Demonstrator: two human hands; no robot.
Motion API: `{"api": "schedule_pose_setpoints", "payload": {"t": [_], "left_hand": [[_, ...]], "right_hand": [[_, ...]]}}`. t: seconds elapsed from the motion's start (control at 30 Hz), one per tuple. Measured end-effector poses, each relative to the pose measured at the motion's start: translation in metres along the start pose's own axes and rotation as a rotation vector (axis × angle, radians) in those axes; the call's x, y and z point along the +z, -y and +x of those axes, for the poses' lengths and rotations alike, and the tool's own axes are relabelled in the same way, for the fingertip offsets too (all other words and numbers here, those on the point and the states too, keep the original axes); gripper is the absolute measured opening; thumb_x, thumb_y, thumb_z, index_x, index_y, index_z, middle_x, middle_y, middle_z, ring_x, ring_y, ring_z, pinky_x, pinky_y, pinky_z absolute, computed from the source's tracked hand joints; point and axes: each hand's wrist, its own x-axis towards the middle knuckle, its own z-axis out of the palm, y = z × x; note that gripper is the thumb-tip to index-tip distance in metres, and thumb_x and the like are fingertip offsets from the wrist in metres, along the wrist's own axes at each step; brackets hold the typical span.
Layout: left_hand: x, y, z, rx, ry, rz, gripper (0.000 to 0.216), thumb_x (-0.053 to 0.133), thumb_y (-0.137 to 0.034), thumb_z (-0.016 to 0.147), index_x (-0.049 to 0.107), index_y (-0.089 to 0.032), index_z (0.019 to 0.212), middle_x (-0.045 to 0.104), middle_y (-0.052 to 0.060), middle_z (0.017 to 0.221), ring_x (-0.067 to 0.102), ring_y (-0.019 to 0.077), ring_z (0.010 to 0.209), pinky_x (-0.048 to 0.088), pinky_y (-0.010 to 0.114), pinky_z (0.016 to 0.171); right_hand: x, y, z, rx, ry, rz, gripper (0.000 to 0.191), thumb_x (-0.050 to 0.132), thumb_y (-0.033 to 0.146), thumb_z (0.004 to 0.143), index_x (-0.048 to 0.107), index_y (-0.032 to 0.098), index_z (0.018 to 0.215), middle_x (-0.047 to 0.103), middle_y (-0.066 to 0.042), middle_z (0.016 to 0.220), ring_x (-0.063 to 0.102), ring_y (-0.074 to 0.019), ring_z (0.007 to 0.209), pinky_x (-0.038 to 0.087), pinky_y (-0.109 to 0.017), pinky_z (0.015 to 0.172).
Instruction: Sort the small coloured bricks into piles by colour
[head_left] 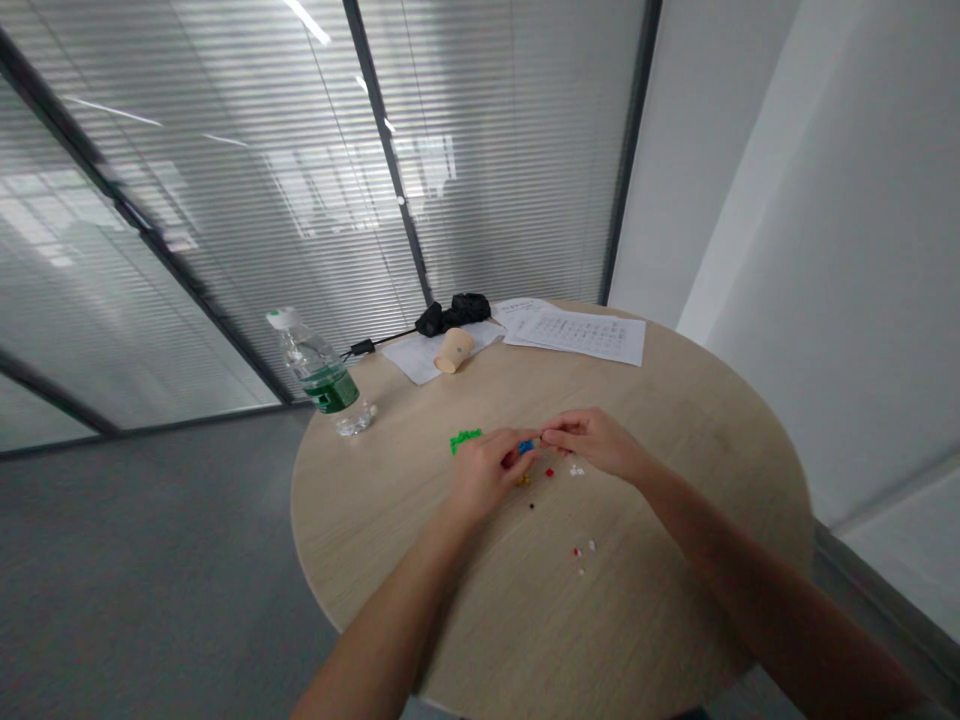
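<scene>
Both of my hands meet over the middle of a round wooden table (675, 400). My left hand (487, 472) is closed in a pinch on a small blue piece (527, 446). From the right, my right hand (592, 440) touches the same blue piece with pinched fingertips. A cluster of small green pieces (465, 439) lies just left of my left hand. Tiny red (549, 472), white (576, 469), yellow and black bits are scattered on the table under and in front of the hands.
A clear water bottle (321, 377) with a green label stands at the table's left edge. A paper cup (454, 351) lies on its side on paper at the back. Printed sheets (577, 332) and a black bundle (454, 312) with a cable are behind it. Glass walls with blinds surround the table.
</scene>
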Motion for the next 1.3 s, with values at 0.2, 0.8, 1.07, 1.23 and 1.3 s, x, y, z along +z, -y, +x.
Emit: {"api": "schedule_pose_setpoints", "payload": {"t": [0.2, 0.8, 1.07, 1.23, 1.3], "left_hand": [[0.004, 0.000, -0.001, -0.016, 0.103, 0.015, 0.025, 0.055, -0.032, 0.085, 0.067, -0.020, 0.103, 0.064, 0.000, 0.067, 0.051, 0.0086, 0.053, 0.034, 0.019, 0.052], [0.004, -0.019, -0.003, 0.226, 0.561, -0.203, 0.015, 0.065, -0.022, 0.074, 0.070, -0.022, 0.088, 0.062, -0.003, 0.064, 0.054, 0.0085, 0.057, 0.038, 0.019, 0.057], [0.008, -0.029, -0.004, 0.324, 0.669, -0.264, 0.008, 0.065, -0.019, 0.074, 0.071, -0.022, 0.080, 0.064, -0.003, 0.065, 0.056, 0.0089, 0.059, 0.037, 0.019, 0.055], [0.010, -0.033, -0.004, 0.312, 0.682, -0.230, 0.009, 0.066, -0.020, 0.074, 0.071, -0.021, 0.081, 0.063, -0.003, 0.061, 0.056, 0.0089, 0.055, 0.036, 0.019, 0.052], [0.012, -0.034, -0.005, 0.311, 0.673, -0.234, 0.007, 0.065, -0.020, 0.074, 0.070, -0.021, 0.079, 0.063, -0.003, 0.061, 0.055, 0.0089, 0.055, 0.036, 0.019, 0.052]], "right_hand": [[-0.035, -0.015, 0.002, 0.014, -0.208, -0.564, 0.014, 0.060, 0.025, 0.076, 0.072, 0.017, 0.075, 0.072, -0.007, 0.077, 0.064, -0.0176, 0.070, 0.045, -0.028, 0.067], [-0.032, -0.023, 0.003, 0.100, -0.218, -0.651, 0.010, 0.064, 0.025, 0.073, 0.069, 0.018, 0.078, 0.071, -0.006, 0.075, 0.063, -0.0164, 0.068, 0.044, -0.025, 0.062], [-0.027, -0.012, 0.002, 0.008, -0.331, -0.583, 0.013, 0.058, 0.027, 0.078, 0.067, 0.018, 0.080, 0.071, -0.006, 0.079, 0.062, -0.0162, 0.069, 0.045, -0.026, 0.064], [-0.023, -0.007, 0.000, -0.009, -0.324, -0.607, 0.013, 0.057, 0.027, 0.078, 0.067, 0.018, 0.079, 0.070, -0.005, 0.077, 0.061, -0.0161, 0.067, 0.044, -0.026, 0.062], [-0.022, -0.007, 0.000, -0.017, -0.322, -0.610, 0.013, 0.057, 0.027, 0.078, 0.067, 0.018, 0.078, 0.070, -0.005, 0.077, 0.061, -0.0158, 0.067, 0.044, -0.026, 0.062]]}}
